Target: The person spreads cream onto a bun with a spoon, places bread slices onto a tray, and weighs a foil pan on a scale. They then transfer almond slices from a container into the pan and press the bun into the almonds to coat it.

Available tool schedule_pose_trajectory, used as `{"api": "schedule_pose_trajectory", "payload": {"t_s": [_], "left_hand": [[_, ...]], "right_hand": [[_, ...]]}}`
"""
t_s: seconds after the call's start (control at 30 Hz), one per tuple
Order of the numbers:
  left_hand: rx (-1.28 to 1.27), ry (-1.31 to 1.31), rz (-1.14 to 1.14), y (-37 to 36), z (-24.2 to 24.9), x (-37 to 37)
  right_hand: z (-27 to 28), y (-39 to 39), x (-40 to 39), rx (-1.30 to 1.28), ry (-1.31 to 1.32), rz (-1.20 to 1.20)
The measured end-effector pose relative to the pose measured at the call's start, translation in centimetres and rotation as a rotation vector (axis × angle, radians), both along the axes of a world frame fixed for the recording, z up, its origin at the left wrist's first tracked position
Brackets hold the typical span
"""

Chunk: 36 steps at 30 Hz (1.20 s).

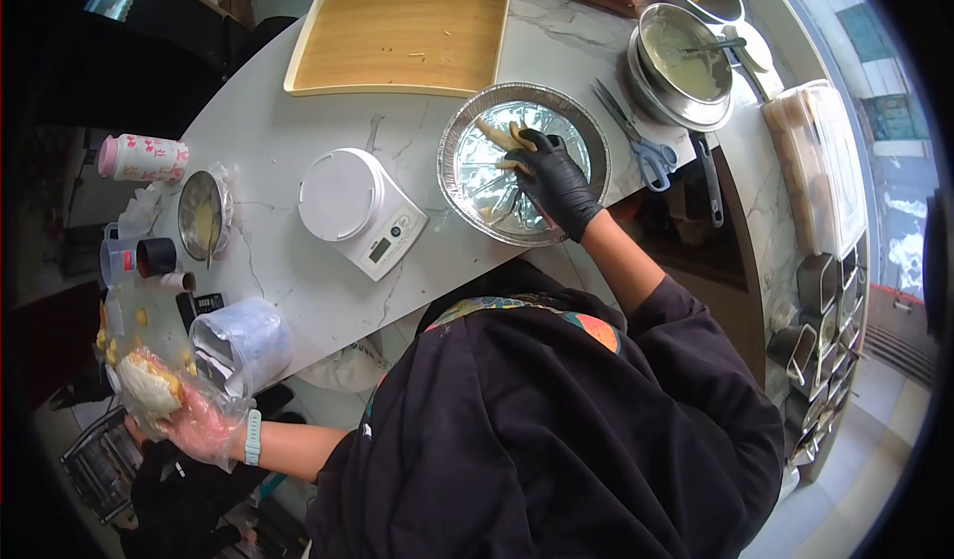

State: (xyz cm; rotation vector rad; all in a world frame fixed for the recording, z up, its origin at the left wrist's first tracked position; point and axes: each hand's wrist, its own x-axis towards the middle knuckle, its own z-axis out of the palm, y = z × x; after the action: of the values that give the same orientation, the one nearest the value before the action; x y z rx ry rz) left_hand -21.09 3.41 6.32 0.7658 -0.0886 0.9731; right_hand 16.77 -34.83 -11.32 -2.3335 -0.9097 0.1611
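Observation:
In the head view my right hand (552, 173), in a black glove, is inside a round foil pan (449, 191). Its fingers are curled around pale, elongated food pieces (497, 134) that stick out past the fingertips. What kind of food they are cannot be told. Far to the left, my left hand (204, 422) wears a clear plastic glove and has a teal band at the wrist. It grips a filled bread roll (151, 385) with a whitish top and an orange-yellow filling. A frosted plastic tub (260, 340) stands close beside that hand.
A white kitchen scale (363, 211) sits left of the pan. Behind it lies a wooden-looking tray (397, 37) with crumbs. Scissors (646, 152) and metal bowls (686, 52) are at right; another bowl (204, 216) stands at left. A person in dark clothing (184, 499) is at lower left.

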Motion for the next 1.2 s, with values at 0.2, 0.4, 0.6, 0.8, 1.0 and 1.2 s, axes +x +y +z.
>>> {"api": "schedule_pose_trajectory", "payload": {"t_s": [0.2, 0.4, 0.6, 0.8, 1.0, 1.2], "left_hand": [[0.126, 0.435, 0.866, -2.5, 1.9, -1.1], [-0.024, -0.07, 0.283, 0.6, 0.1, -8.6], [-0.144, -0.089, 0.271, 1.2, 0.7, -11.1], [-0.038, 0.292, 0.678, 4.8, 0.1, -16.2], [-0.094, -0.125, 0.318, 6.1, -1.3, -14.9], [-0.003, 0.321, 0.765, 5.6, -0.5, -12.5]], "right_hand": [[2.8, -1.9, 3.9, 0.146, 0.409, -0.047], [9.2, 5.6, 10.6, 0.195, 0.299, -0.09], [1.0, 15.5, 17.5, -0.014, -0.267, 0.264], [5.1, 12.9, 14.3, 0.006, -0.159, 0.217], [5.4, 5.5, 2.3, -0.365, 0.127, 0.309], [-0.2, 3.5, -3.8, -0.012, 0.255, 0.131]]}}
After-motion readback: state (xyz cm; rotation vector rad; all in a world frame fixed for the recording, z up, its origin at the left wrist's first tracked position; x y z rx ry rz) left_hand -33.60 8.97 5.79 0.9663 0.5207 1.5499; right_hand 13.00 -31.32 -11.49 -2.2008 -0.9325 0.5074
